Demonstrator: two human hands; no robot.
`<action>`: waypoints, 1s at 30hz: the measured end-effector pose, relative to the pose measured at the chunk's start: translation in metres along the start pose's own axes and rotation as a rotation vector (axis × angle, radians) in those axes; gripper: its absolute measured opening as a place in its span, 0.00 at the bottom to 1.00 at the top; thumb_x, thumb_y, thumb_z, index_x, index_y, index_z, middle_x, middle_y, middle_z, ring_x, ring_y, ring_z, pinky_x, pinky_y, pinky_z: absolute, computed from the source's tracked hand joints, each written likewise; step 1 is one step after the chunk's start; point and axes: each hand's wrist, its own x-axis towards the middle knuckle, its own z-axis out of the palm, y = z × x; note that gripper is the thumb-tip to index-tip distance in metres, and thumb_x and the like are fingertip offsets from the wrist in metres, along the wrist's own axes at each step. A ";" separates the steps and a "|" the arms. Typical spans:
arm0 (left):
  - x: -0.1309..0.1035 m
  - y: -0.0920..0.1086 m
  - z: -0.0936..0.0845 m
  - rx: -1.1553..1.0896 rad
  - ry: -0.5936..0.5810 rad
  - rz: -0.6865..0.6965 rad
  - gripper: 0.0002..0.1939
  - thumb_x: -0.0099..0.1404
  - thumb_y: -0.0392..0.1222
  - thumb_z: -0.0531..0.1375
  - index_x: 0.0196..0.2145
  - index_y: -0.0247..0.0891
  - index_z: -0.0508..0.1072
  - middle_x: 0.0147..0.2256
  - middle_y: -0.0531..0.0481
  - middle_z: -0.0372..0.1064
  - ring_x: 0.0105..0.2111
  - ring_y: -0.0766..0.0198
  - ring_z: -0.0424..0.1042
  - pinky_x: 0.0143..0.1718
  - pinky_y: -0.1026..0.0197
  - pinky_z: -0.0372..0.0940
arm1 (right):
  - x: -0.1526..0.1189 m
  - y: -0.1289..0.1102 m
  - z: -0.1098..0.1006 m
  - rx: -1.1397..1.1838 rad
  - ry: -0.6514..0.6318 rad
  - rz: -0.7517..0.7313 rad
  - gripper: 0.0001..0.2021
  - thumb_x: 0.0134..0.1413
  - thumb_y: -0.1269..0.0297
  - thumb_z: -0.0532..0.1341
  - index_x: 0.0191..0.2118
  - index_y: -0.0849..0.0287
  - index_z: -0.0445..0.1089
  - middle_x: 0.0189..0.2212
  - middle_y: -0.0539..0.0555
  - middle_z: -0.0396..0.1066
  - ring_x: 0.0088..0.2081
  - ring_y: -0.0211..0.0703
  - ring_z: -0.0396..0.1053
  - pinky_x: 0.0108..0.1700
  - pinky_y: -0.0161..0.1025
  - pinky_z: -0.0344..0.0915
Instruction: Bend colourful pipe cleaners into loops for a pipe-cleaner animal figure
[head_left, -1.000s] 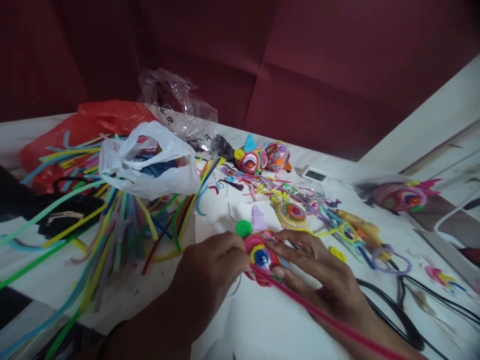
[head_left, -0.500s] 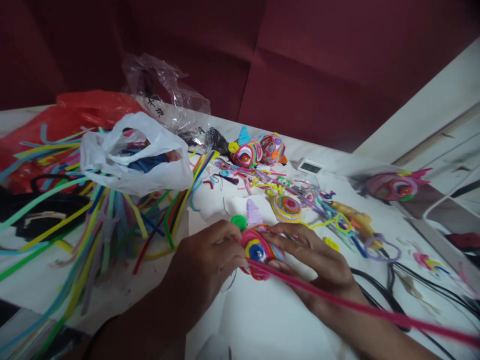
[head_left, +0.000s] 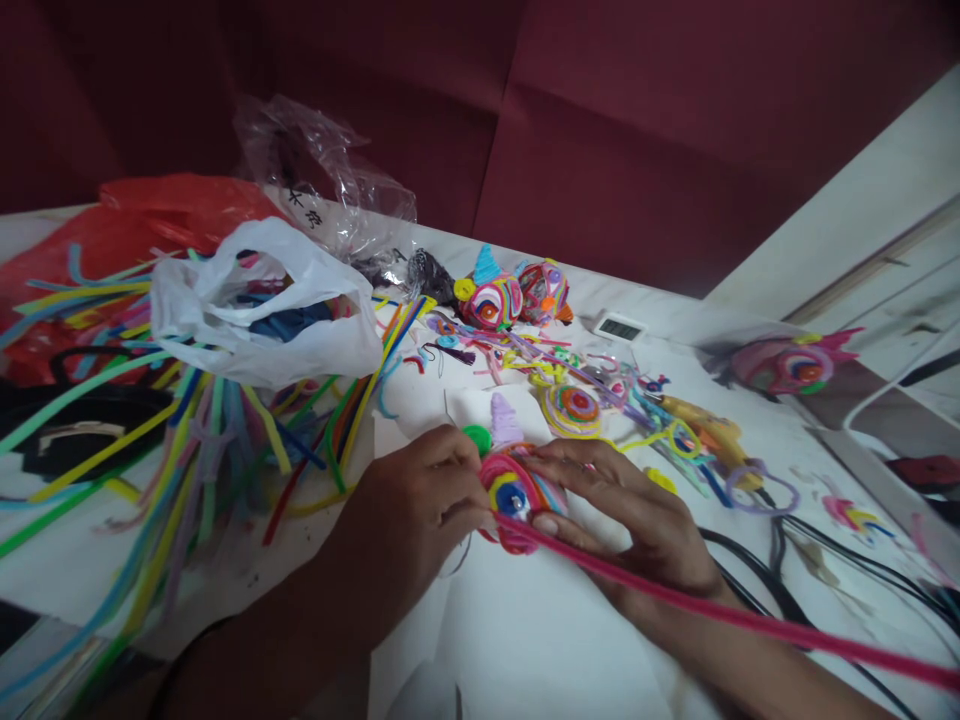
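A colourful fish-like craft (head_left: 515,492), wound in pipe cleaners with a blue and yellow eye, is between my hands above white paper. A purple horn and a green disc stick up from its top. My left hand (head_left: 420,515) is closed, its thumb and fingers pinching a long pink pipe cleaner (head_left: 720,606) against the craft beside the eye. From there the pipe cleaner trails off past the right edge. My right hand (head_left: 637,515) grips the craft from the right, fingers on top and thumb below the eye. Its palm side is hidden.
Pipe cleaners (head_left: 217,430) spread from a white plastic bag (head_left: 322,345) at left, beside a red bag (head_left: 187,205). Finished-looking fish crafts (head_left: 491,303) stand at the back. A yellow glue gun (head_left: 697,425), black cables (head_left: 750,570) and a small digital display (head_left: 619,327) lie at right.
My hands keep nearly the same hold on the craft and the pink pipe cleaner. The right thumb has shifted slightly near the eye, and the view has moved a little.
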 end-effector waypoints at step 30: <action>-0.005 0.002 0.005 -0.011 0.084 0.112 0.05 0.58 0.31 0.60 0.28 0.38 0.74 0.41 0.50 0.74 0.38 0.67 0.74 0.43 0.66 0.69 | -0.003 0.003 -0.003 -0.078 -0.071 0.026 0.19 0.53 0.66 0.62 0.52 0.55 0.67 0.47 0.59 0.68 0.50 0.49 0.66 0.48 0.45 0.68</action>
